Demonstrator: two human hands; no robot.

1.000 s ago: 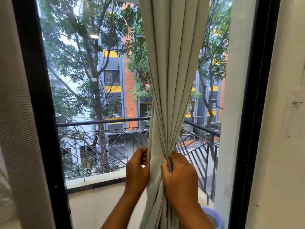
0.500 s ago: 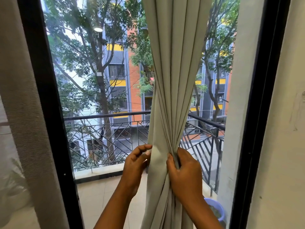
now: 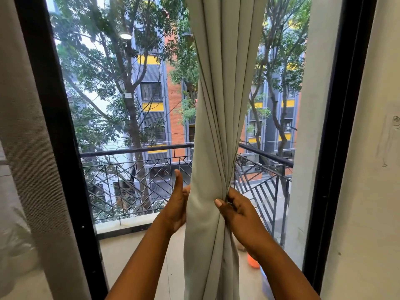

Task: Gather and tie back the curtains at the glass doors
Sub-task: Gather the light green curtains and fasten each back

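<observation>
Opened since a moment ago: left hand [image 3: 176,207], thumb now raised, palm flat against the left side of the curtain [image 3: 218,118]. Right hand [image 3: 239,215] pinching the gathered folds on the right side. Curtain bunched into a narrow column at mid-glass, before the balcony railing [image 3: 134,169], between black door frames [image 3: 58,135].

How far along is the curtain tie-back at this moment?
Done: the pale curtain is bunched into one narrow column in front of the glass.
In hand: the right hand pinches the folds at the waist; the left hand lies flat against the bundle's left edge, thumb up.
Left: no tie or band is visible round it, so the tying remains.
</observation>
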